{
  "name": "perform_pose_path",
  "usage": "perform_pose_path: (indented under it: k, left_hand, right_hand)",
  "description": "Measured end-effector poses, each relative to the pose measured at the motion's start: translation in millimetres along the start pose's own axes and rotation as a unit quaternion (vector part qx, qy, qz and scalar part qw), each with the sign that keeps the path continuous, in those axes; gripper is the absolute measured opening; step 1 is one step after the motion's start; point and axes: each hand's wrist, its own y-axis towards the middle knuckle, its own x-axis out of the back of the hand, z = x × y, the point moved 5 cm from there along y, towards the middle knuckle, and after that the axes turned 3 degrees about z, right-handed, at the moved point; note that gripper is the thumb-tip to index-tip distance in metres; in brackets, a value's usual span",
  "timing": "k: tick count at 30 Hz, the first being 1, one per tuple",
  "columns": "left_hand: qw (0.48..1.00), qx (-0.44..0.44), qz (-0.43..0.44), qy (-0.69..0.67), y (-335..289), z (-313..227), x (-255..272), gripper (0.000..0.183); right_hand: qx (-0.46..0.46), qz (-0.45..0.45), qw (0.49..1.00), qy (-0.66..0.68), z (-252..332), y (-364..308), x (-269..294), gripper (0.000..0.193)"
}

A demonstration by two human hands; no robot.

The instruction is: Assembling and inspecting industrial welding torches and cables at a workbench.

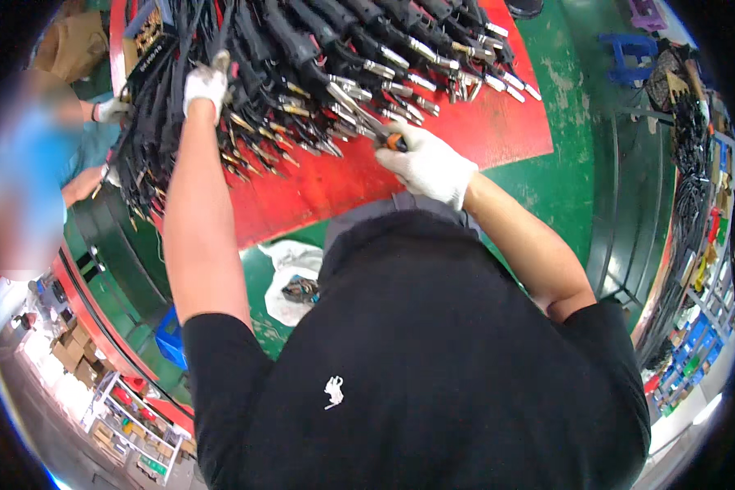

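A thick row of black cables (282, 37) lies over the red table, their silver and brass-coloured metal ends (400, 90) pointing toward me. My left hand (207, 84), in a white glove with greyed fingertips, is closed around one of the black cables at the left of the pile. In my gloved right hand (429, 163) is a metal hand tool (353, 104) with an orange and black handle. Its long metal end reaches up and left among the connectors; whether it grips one I cannot tell.
The red tabletop (498, 135) ends just before my body. At my left a co-worker in blue (37, 155) has gloved hands at the same pile. A white bag (290, 282) sits below the table edge. Blue stools (629, 57) and cable-laden racks (690, 163) stand right.
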Motion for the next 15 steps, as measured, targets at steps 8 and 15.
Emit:
perform_pose_path:
  k: [8,15]
  left_hand:
    - [0.952,-0.085,-0.293,0.023,-127.4,-53.6,12.5,0.060]
    - [0.894,-0.118,0.099,-0.420,-234.4,-63.4,-76.6,0.039]
  right_hand:
    - [-0.032,0.065,0.996,-0.044,-20.9,3.4,-1.4,0.039]
    - [0.041,0.057,0.989,-0.128,-14.0,7.4,-29.7,0.036]
